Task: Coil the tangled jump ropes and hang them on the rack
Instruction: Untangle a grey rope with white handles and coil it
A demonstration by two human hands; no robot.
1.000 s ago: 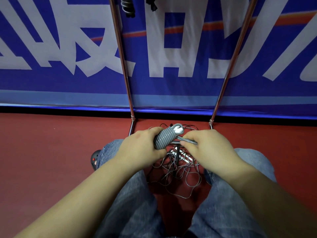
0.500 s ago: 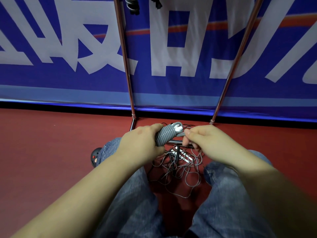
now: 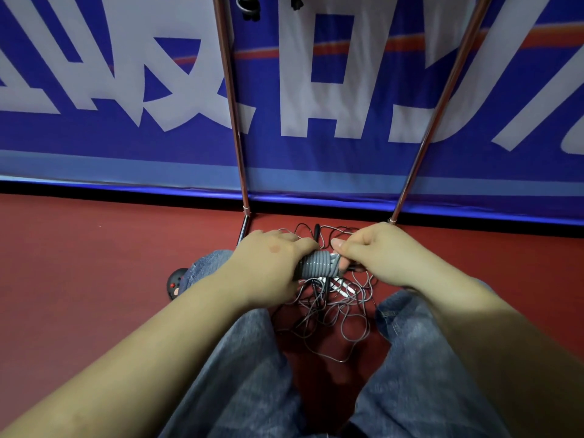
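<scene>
Progress looks partial, judging from how things lie. Left to right: the left hand [image 3: 271, 263] has its fingers curled round a tight grey coil [image 3: 319, 263], held just above the floor between the knees. The right hand [image 3: 382, 254] meets the coil's right end, thumb and fingertips pinching the end of the cord there, apparently to tuck or finish the wrap. That 1 rope seems nearly bundled and not yet hung.

Under the hands a loose tangle of thin ropes [image 3: 328, 314] lies spread on the floor, with a black handle [image 3: 317, 232] poking up behind it and a pale handle partly hidden beneath. How many ropes are in the tangle cannot be told. At the top edge, 2 dark bundles [image 3: 249, 7] hang from the rack, so some hanging is likely done already; most of the coiling appears left.

The floor [image 3: 94, 263] is red and smooth. The rack's 2 metal poles [image 3: 230, 99] rise from it, leaning apart in this wide view, in front of a blue banner [image 3: 347, 74] with large white lettering. The person crouches in blue jeans [image 3: 240, 374], and a dark shoe [image 3: 175, 282] shows at the left knee.
</scene>
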